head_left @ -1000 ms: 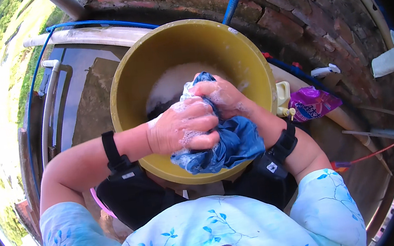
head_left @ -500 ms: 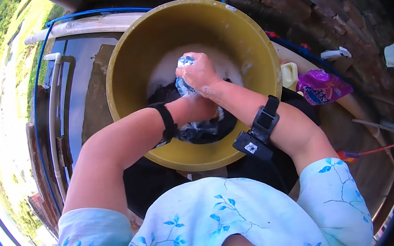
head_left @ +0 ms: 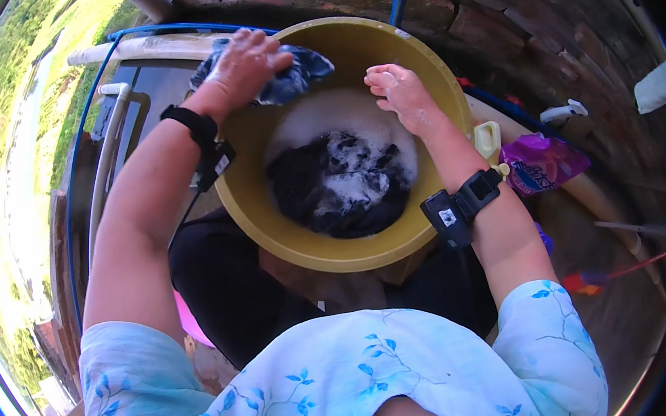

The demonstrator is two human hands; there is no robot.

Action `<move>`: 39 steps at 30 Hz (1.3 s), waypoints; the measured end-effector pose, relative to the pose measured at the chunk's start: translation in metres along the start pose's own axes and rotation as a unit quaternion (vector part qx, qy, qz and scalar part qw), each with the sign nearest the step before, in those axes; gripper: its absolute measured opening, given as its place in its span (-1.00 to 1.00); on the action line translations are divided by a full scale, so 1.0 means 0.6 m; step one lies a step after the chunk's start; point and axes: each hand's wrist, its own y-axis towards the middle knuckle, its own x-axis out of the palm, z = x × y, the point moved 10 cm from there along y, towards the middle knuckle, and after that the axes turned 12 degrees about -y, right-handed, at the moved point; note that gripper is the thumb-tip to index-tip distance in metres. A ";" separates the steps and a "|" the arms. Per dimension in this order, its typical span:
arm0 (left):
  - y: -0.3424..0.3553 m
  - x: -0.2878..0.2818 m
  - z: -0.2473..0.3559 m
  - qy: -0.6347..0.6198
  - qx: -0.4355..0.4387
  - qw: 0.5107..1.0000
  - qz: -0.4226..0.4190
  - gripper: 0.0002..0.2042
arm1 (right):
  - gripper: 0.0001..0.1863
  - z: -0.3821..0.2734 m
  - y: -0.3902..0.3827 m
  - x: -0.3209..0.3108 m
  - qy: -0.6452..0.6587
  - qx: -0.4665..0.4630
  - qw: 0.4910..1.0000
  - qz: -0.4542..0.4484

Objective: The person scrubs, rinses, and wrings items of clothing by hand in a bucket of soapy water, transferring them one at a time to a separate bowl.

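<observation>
While the left hand [head_left: 246, 64], fingers loosely spread, grip unclear, covers blue cloth [head_left: 302, 71] stretched crosswise at the far-left of the tub [head_left: 339, 262], the right hand [head_left: 402, 97] hangs apart, half-curled, seemingly empty.

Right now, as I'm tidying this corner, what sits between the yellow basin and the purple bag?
A pale yellow container sits between the yellow basin and the purple bag, as the head view shows.
</observation>
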 end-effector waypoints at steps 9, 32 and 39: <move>-0.403 -0.136 -0.143 -0.123 -0.389 0.908 -0.094 -0.47 | -0.35 0.141 -0.070 0.108 -0.446 0.016 0.869 -0.216; -0.247 -0.159 -0.113 -0.375 -0.363 0.853 -0.006 -0.69 | -0.81 -0.077 -0.060 0.063 0.148 -0.102 0.982 -0.060; -0.041 0.071 0.091 -0.541 -0.248 0.797 -0.099 -0.09 | -0.73 -0.230 -0.130 -0.009 0.358 -0.186 0.911 -0.087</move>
